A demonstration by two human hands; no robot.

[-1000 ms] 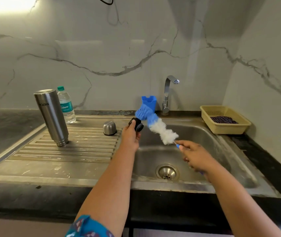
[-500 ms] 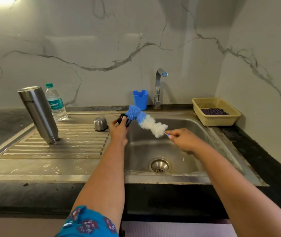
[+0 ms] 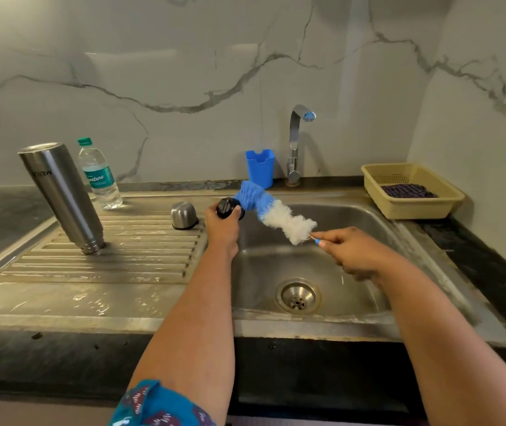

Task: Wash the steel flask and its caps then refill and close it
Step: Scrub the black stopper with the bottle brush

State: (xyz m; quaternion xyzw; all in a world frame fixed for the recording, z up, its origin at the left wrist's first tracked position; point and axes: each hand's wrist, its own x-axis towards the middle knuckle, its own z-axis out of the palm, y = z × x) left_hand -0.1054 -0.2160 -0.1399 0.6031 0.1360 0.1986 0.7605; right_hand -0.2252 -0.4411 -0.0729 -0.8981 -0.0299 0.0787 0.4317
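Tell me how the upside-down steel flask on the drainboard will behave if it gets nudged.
The steel flask probably tips easily: it is tall and stands inverted on its narrow mouth. Once down it would likely roll, being round and smooth. The wet ribbed drainboard may let it slide, and its polished wall looks slippery to grip.

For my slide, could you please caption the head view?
Left hand holds black cap; right hand scrubs it with brush over sink.

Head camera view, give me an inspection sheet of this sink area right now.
Surface: wet steel drainboard beside the sink basin.
Job's things: steel flask inverted on the drainboard; steel cap beside it; black inner cap; bottle brush.
Clutter: water bottle, blue holder, yellow basket with a dark cloth.
Grips: left hand holds the black inner cap; right hand holds the bottle brush handle.
Cables: nothing seen.
Surroundings: marble wall, tap not running.
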